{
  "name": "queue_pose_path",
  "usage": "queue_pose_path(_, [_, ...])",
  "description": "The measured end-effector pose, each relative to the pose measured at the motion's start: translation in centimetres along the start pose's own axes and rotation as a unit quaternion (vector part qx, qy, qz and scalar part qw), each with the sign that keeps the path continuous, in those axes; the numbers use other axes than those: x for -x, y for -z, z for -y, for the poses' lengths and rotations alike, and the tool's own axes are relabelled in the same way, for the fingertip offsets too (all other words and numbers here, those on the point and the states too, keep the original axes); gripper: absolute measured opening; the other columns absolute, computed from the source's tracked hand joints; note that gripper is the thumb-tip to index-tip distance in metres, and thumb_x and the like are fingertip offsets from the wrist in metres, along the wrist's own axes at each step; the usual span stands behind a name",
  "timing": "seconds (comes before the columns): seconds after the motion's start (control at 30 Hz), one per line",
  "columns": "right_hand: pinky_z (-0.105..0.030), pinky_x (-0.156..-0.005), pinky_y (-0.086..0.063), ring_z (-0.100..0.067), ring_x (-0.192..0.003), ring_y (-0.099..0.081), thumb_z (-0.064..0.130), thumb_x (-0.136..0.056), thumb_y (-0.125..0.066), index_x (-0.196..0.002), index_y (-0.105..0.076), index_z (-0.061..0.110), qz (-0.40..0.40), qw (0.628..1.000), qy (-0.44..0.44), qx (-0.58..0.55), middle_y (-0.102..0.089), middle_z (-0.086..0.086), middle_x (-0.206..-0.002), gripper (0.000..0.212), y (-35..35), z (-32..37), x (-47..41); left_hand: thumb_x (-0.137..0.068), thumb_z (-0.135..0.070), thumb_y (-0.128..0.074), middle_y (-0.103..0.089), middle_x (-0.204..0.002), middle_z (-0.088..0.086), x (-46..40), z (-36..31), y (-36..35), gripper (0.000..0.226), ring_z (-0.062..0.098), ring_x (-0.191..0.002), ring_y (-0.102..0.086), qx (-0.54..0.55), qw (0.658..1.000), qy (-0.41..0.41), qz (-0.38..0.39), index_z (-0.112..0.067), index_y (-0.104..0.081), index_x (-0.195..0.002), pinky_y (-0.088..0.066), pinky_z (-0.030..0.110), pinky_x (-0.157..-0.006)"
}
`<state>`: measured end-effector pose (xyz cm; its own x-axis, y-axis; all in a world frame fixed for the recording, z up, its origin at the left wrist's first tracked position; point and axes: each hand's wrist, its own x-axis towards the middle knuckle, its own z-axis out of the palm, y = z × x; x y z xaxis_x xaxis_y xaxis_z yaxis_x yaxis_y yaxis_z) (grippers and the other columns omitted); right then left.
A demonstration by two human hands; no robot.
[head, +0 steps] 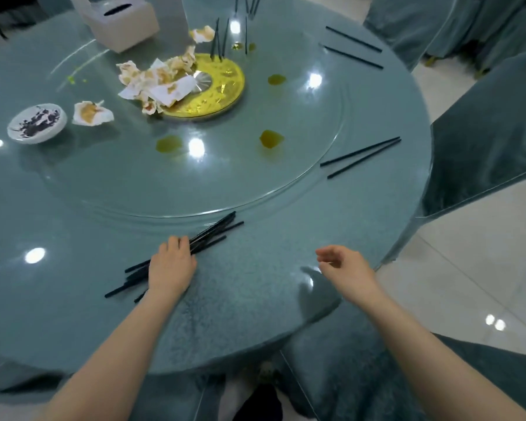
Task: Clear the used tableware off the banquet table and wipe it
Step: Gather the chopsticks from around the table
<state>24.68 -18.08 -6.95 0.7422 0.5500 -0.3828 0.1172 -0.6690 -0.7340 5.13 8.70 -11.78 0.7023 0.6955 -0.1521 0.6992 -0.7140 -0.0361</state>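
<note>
At lower centre, the left hand (172,262) grips the gathered chopsticks (208,233), bundling them for removal; the right hand (345,265) hovers loosely curled, holding nothing.

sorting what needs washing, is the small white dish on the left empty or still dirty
Still dirty. The small white dish sits upright on the table, and dark smears and bits cover its inside. What the residue is cannot be told.

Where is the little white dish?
In the head view, the dish sits far left on the table, beside a crumpled napkin.
</note>
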Motion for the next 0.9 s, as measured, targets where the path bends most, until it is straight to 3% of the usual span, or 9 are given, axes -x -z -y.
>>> queue_pose_path(0.07, [-0.026, -0.092, -0.047, -0.017, -0.092, -0.064, 0.004, -0.086, -0.061, -0.111, -0.065, 0.008, 0.007, 1.0, -0.002, 0.017, -0.069, -0.008, -0.107, 0.026, -0.3, -0.2, -1.1, -0.064, 0.006, -0.073, -0.056, -0.075, 0.02, -0.1, -0.2, -0.2, 0.021, 0.035, -0.065, -0.056, -0.018, 0.998, -0.046, -0.043, 0.002, -0.058, -0.079, -0.042, 0.041, -0.05])
queue_pose_path(0.17, [-0.023, -0.092, -0.041, -0.017, -0.102, -0.062, 0.009, -0.087, -0.06, -0.118, -0.063, 0.01, 0.007, 0.995, 0.019, 0.094, -0.067, -0.008, -0.116, 0.031, 0.2, 0.1, -3.7, -0.06, 0.007, -0.054, -0.05, -0.06, 0.015, -1.0, -0.8, 0.3, 0.011, 0.03, -0.052, -0.053, -0.026, 0.986, -0.115, -0.116, -0.002, -0.053, -0.065, -0.04, 0.033, -0.041])
queue_pose_path(0.23, [-0.026, -0.097, -0.039, -0.021, -0.115, -0.058, 0.013, -0.088, -0.059, -0.125, -0.059, 0.012, 0.003, 0.984, 0.042, 0.171, -0.062, -0.007, -0.126, 0.037, 0.9, 0.6, -6.2, -0.06, 0.006, -0.047, -0.048, -0.057, 0.014, -2.1, -1.5, 0.8, 0.01, 0.029, -0.05, -0.051, -0.016, 0.979, -0.156, -0.13, -0.003, -0.052, -0.063, -0.04, 0.031, -0.039])
queue_pose_path(0.33, [-0.031, -0.106, -0.032, -0.026, -0.129, -0.045, 0.014, -0.091, -0.053, -0.136, -0.048, 0.011, -0.005, 0.964, 0.059, 0.258, -0.049, -0.01, -0.141, 0.045, 2.2, 1.5, -10.1, -0.048, 0.016, -0.071, -0.05, -0.06, 0.016, -3.0, -2.7, 1.0, 0.03, 0.03, -0.05, -0.051, -0.014, 0.984, -0.164, -0.075, -0.001, -0.054, -0.066, -0.04, 0.032, -0.04])
queue_pose_path(0.4, [-0.034, -0.111, -0.027, -0.026, -0.137, -0.034, 0.012, -0.093, -0.049, -0.142, -0.039, 0.008, -0.006, 0.95, 0.06, 0.307, -0.036, -0.011, -0.15, 0.05, 3.1, 1.9, -12.9, -0.045, 0.018, -0.074, -0.052, -0.063, 0.018, -3.6, -3.5, 1.1, 0.035, 0.032, -0.052, -0.052, 0.001, 0.985, -0.162, -0.057, 0.001, -0.056, -0.069, -0.044, 0.036, -0.04])
queue_pose_path(0.53, [-0.04, -0.116, -0.021, -0.022, -0.147, -0.001, 0.001, -0.092, -0.037, -0.152, -0.008, 0.011, 0.005, 0.924, 0.006, 0.381, 0.004, -0.002, -0.161, 0.067, 5.0, 2.2, -17.7, -0.049, 0.019, -0.072, -0.053, -0.065, 0.019, -4.5, -4.2, 1.1, 0.032, 0.033, -0.054, -0.053, -0.001, 0.984, -0.166, -0.056, 0.001, -0.057, -0.071, -0.046, 0.038, -0.041])
queue_pose_path(0.6, [-0.041, -0.116, -0.022, -0.023, -0.147, 0.007, -0.003, -0.091, -0.036, -0.152, 0.003, 0.012, 0.01, 0.909, 0.003, 0.417, 0.014, 0.0, -0.16, 0.074, 5.3, 2.3, -19.6, -0.057, 0.017, -0.069, -0.053, -0.069, 0.019, -4.6, -4.2, 0.8, 0.026, 0.033, -0.058, -0.053, -0.007, 0.985, -0.169, -0.038, 0.002, -0.057, -0.075, -0.048, 0.042, -0.045])
queue_pose_path(0.77, [-0.042, -0.116, -0.021, -0.022, -0.147, 0.007, -0.005, -0.091, -0.034, -0.152, 0.007, 0.016, 0.014, 0.896, 0.021, 0.443, 0.017, 0.002, -0.159, 0.076, 5.4, 1.7, -22.5, -0.06, 0.015, -0.07, -0.054, -0.07, 0.017, -4.7, -4.1, 0.4, 0.024, 0.031, -0.058, -0.053, -0.007, 0.987, -0.159, -0.024, 0.0, -0.059, -0.075, -0.047, 0.039, -0.047])
queue_pose_path(0.9, [-0.044, -0.11, -0.031, -0.032, -0.141, -0.018, -0.002, -0.093, -0.038, -0.152, -0.007, 0.015, -0.017, 0.896, 0.064, 0.44, -0.008, -0.002, -0.159, 0.069, 5.4, 1.1, -23.1, -0.065, 0.012, -0.068, -0.055, -0.074, 0.015, -5.2, -4.2, 0.5, 0.022, 0.031, -0.063, -0.053, -0.001, 0.989, -0.151, 0.004, 0.0, -0.059, -0.082, -0.047, 0.039, -0.051])
